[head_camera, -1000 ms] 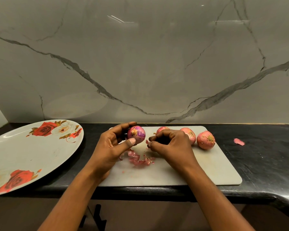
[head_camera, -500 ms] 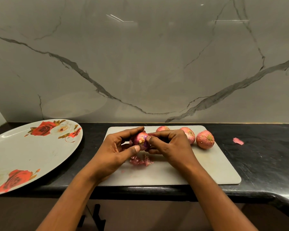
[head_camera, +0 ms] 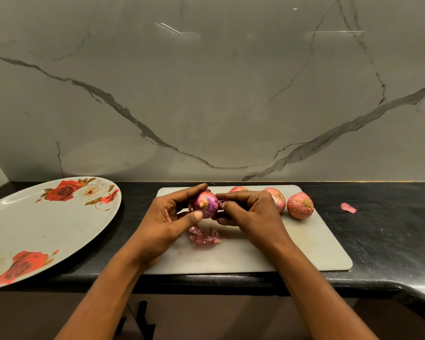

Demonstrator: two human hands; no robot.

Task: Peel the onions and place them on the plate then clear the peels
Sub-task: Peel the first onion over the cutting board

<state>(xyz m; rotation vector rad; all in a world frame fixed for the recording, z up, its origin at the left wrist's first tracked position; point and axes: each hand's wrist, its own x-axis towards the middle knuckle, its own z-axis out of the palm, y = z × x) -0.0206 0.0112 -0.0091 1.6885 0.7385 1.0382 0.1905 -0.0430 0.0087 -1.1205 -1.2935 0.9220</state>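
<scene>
— Where do we have the onion?
— Our left hand (head_camera: 165, 222) grips the onion (head_camera: 205, 204) above the cutting board (head_camera: 304, 249).
— And our right hand (head_camera: 248, 214)?
— It pinches a strip of peel (head_camera: 222, 204) at the onion's side. Loose peels (head_camera: 205, 236) lie on the board below. Three more onions (head_camera: 300, 205) sit near the board's far edge, and the plate (head_camera: 47, 224) is to our left.
</scene>
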